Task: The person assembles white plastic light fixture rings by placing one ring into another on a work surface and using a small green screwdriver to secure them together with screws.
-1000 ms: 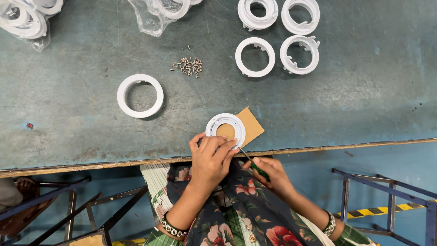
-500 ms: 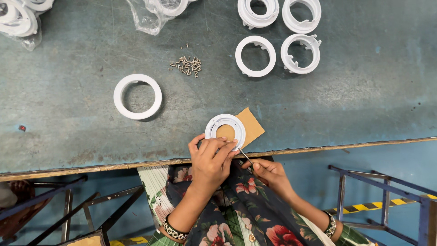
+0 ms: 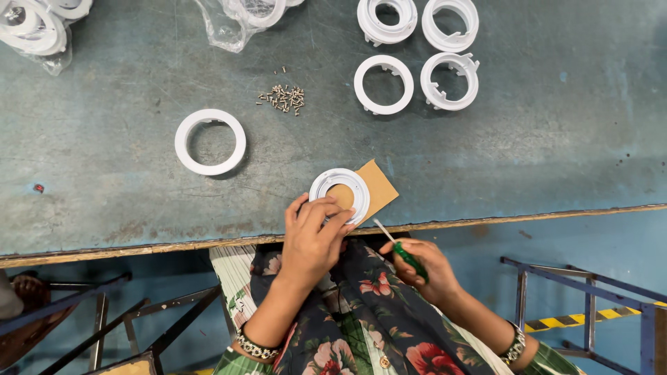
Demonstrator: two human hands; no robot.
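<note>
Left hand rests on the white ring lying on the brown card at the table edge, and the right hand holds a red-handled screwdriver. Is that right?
Not quite: the head view shows the screwdriver in the right hand has a green handle, not red. The rest stands: the left hand rests on the white ring lying on the brown card at the table edge.

Worn blue-green workbench (image 3: 542, 160), wooden front edge. On it: lone white ring (image 3: 210, 142), screw pile (image 3: 283, 98), four white clip rings (image 3: 417, 54), bagged rings (image 3: 38, 28) at the far-left corner. Near edge: cardboard square (image 3: 379, 186) under a white ring (image 3: 340, 191).
</note>
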